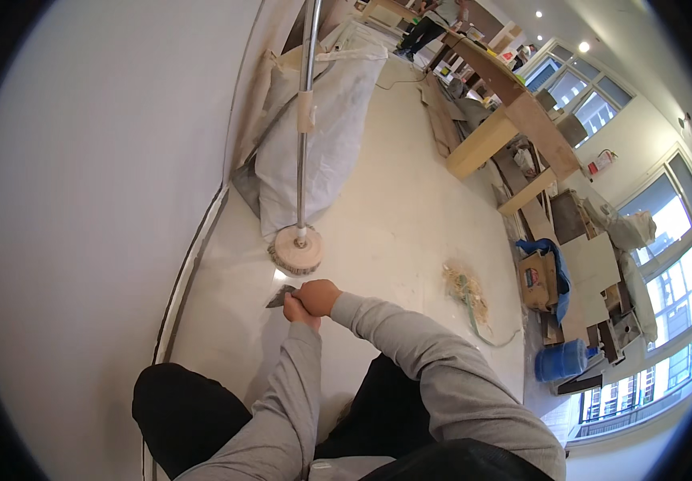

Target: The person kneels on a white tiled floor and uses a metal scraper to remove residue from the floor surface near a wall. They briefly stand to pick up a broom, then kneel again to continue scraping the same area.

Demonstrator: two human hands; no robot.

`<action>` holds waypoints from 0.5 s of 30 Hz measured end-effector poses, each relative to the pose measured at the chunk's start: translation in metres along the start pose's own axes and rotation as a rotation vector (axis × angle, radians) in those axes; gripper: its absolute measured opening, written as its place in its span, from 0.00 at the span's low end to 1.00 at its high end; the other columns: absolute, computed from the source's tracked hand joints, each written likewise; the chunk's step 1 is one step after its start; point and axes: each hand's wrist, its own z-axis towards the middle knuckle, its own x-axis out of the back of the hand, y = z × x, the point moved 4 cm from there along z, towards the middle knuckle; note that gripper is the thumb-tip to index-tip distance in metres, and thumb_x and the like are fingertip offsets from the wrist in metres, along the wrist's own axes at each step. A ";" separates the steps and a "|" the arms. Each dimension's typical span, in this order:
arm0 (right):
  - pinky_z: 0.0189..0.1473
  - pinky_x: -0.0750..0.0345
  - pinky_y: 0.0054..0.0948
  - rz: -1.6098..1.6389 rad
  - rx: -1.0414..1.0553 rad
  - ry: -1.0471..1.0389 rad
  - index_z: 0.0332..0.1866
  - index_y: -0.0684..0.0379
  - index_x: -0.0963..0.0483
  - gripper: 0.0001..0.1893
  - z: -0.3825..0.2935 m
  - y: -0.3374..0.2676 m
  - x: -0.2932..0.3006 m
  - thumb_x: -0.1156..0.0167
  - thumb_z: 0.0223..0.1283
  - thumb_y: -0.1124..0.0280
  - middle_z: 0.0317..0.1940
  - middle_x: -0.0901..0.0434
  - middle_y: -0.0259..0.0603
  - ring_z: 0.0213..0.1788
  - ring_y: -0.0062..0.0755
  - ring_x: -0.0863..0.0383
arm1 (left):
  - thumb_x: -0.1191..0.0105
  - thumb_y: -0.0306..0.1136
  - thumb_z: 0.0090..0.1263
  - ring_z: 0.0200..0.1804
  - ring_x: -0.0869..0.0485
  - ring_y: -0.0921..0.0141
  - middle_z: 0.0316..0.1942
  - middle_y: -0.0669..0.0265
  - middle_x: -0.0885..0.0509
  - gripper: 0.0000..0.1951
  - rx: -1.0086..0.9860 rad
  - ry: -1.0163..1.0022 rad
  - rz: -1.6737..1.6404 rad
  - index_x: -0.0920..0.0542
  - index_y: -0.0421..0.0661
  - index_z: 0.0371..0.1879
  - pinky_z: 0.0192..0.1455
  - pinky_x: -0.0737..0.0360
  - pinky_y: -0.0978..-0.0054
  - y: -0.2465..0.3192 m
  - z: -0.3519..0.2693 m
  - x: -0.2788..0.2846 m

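Note:
Both my hands meet low over the pale floor, just below a round brush head [296,249] on a long metal pole. A scraper or putty knife with a dark, pointed-looking blade [281,296] sticks out to the left of them. My right hand [319,297] is closed around its handle end, partly over the other hand. Beside it, my left hand [299,311] is closed too, against the same tool near the blade. The handle is hidden by the fingers. The blade is on or close to the floor; which one cannot be told.
A large white woven sack [322,144] leans behind the pole near the left wall. Wood shavings [465,285] with a green strap lie on the floor at right. Further right are a cardboard box [539,279], a blue water jug [562,361] and a wooden workbench [517,90]. A person stands far off.

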 end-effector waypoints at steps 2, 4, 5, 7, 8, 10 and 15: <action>0.44 0.17 0.44 0.063 -0.019 0.047 0.50 0.48 0.19 0.13 0.001 0.005 -0.003 0.46 0.64 0.62 0.40 0.14 0.42 0.45 0.46 0.13 | 0.74 0.51 0.82 0.58 0.21 0.60 0.54 0.57 0.20 0.28 0.001 -0.033 0.000 0.26 0.39 0.55 0.66 0.25 0.59 0.000 0.001 -0.005; 0.44 0.18 0.44 0.054 -0.032 0.101 0.48 0.49 0.19 0.13 0.003 -0.005 0.019 0.44 0.63 0.61 0.41 0.15 0.42 0.46 0.46 0.14 | 0.75 0.51 0.82 0.58 0.20 0.60 0.53 0.56 0.19 0.28 -0.010 -0.100 -0.032 0.27 0.40 0.56 0.65 0.25 0.59 0.017 0.009 -0.009; 0.44 0.18 0.44 0.019 -0.037 0.129 0.47 0.50 0.19 0.13 -0.006 -0.021 0.051 0.43 0.62 0.60 0.42 0.15 0.42 0.46 0.45 0.15 | 0.75 0.51 0.82 0.58 0.20 0.60 0.53 0.56 0.19 0.27 -0.028 -0.132 -0.049 0.27 0.40 0.56 0.65 0.25 0.59 0.033 0.013 -0.011; 0.42 0.19 0.44 -0.022 -0.036 0.233 0.48 0.51 0.18 0.14 -0.028 -0.020 0.080 0.39 0.60 0.59 0.42 0.15 0.42 0.46 0.44 0.15 | 0.73 0.50 0.83 0.55 0.19 0.60 0.49 0.57 0.18 0.26 -0.044 -0.105 -0.099 0.28 0.40 0.55 0.62 0.23 0.59 0.026 -0.001 -0.023; 0.41 0.20 0.45 -0.030 -0.004 0.322 0.50 0.52 0.18 0.16 -0.037 -0.015 0.090 0.37 0.58 0.59 0.41 0.15 0.42 0.46 0.43 0.16 | 0.73 0.50 0.83 0.54 0.19 0.61 0.48 0.58 0.18 0.25 -0.047 -0.090 -0.123 0.28 0.40 0.54 0.60 0.22 0.59 0.019 -0.010 -0.031; 0.39 0.22 0.43 0.517 0.270 0.610 0.43 0.58 0.18 0.12 -0.066 -0.026 0.160 0.36 0.60 0.62 0.36 0.15 0.48 0.38 0.42 0.16 | 0.71 0.49 0.83 0.51 0.19 0.62 0.46 0.59 0.18 0.24 -0.150 0.082 -0.004 0.29 0.40 0.53 0.56 0.21 0.60 0.025 -0.019 -0.042; 0.34 0.24 0.25 1.094 0.155 1.363 0.50 0.70 0.27 0.16 -0.162 0.020 0.311 0.39 0.67 0.67 0.35 0.16 0.43 0.30 0.25 0.20 | 0.68 0.50 0.83 0.46 0.19 0.63 0.48 0.61 0.19 0.23 -0.127 0.194 0.029 0.29 0.40 0.52 0.48 0.20 0.65 0.028 -0.005 -0.024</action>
